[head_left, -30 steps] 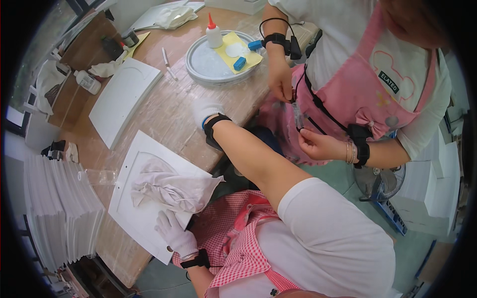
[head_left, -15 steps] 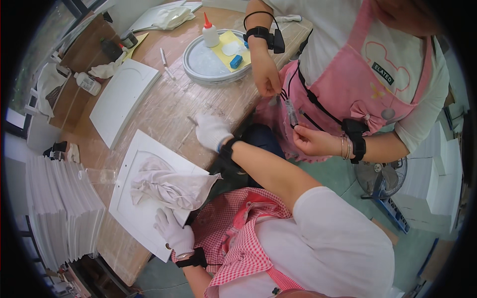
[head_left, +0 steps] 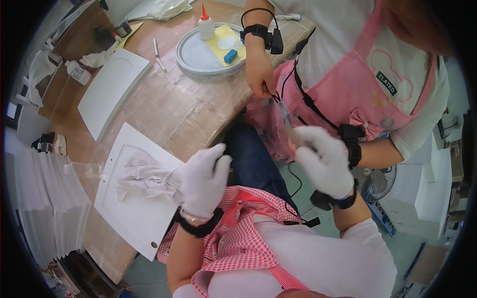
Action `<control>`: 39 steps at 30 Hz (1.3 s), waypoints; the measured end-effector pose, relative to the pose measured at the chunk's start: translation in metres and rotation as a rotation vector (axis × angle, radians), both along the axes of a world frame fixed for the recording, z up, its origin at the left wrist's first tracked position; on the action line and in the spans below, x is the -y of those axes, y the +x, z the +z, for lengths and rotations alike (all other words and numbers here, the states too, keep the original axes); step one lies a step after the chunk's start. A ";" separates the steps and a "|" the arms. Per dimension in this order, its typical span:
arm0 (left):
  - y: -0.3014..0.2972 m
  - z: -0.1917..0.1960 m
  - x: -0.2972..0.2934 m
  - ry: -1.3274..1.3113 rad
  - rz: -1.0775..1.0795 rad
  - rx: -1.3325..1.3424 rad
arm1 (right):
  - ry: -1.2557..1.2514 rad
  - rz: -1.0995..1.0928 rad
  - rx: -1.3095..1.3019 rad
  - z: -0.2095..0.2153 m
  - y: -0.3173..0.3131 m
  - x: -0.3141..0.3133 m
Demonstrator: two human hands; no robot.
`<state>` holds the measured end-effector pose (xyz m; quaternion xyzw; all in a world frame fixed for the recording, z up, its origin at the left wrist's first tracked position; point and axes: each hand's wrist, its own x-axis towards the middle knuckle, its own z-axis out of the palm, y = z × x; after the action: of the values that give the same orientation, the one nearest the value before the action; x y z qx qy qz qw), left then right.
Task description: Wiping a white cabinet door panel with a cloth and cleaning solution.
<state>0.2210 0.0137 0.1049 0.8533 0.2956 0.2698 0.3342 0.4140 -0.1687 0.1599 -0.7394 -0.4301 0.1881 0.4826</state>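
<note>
My left hand [head_left: 202, 178], in a white glove, is raised over the near edge of a white panel [head_left: 149, 228]. Its fingers are apart, with nothing visible between them. A crumpled white cloth [head_left: 141, 176] lies on the panel beside that hand. My right hand [head_left: 325, 161], also gloved, is closed around a small, blurred brownish strip [head_left: 293, 135] whose kind I cannot make out. It is in front of a co-worker's lower hand, mostly hiding it. The co-worker's other hand [head_left: 261, 82] holds black cords joined to a clear-wrapped piece [head_left: 284, 111].
On the wooden table [head_left: 184, 111] are another white panel [head_left: 114, 89], a white pen [head_left: 159, 54] and a round grey turntable [head_left: 191, 54] bearing a red-tipped bottle [head_left: 205, 27] and a blue block [head_left: 230, 56]. Stacked white sheets [head_left: 54, 198] stand left; a fan [head_left: 380, 181] is on the floor.
My right hand has swung from the table to the right, up to the co-worker's hands. My left hand has lifted off the panel and moved up and right. The view has shifted slightly.
</note>
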 end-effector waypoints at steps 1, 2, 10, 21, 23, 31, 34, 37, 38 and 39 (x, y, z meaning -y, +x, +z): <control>0.015 -0.002 -0.001 0.050 -0.036 0.024 | -0.034 -0.102 -0.118 0.015 0.003 0.001; 0.030 -0.008 -0.002 0.029 -0.049 0.035 | -0.038 -0.116 0.029 0.025 0.009 0.000; 0.123 -0.018 0.003 -0.736 -0.071 0.127 | -0.176 -0.146 0.345 0.016 0.040 -0.014; 0.146 -0.020 0.002 -0.750 -0.122 0.248 | -0.331 -0.057 0.554 0.018 0.054 -0.042; 0.150 -0.030 0.000 -0.740 -0.160 0.323 | -0.338 -0.019 0.611 0.021 0.055 -0.048; 0.156 -0.025 -0.005 -0.537 -0.142 0.200 | -0.383 -0.006 0.641 0.019 0.059 -0.053; 0.156 -0.028 -0.003 -0.463 -0.152 0.217 | -0.409 -0.007 0.612 0.019 0.058 -0.053; 0.154 -0.033 0.000 -0.419 -0.147 0.262 | -0.441 0.000 0.597 0.022 0.057 -0.055; 0.154 -0.035 0.001 -0.394 -0.142 0.274 | -0.468 0.009 0.598 0.023 0.056 -0.056; 0.154 -0.036 0.003 -0.394 -0.143 0.273 | -0.468 0.008 0.597 0.022 0.057 -0.055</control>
<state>0.3750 0.0112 0.0690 0.7459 0.2334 0.2955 0.5493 0.4710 -0.1132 0.1822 -0.8502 -0.5001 0.0593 0.1533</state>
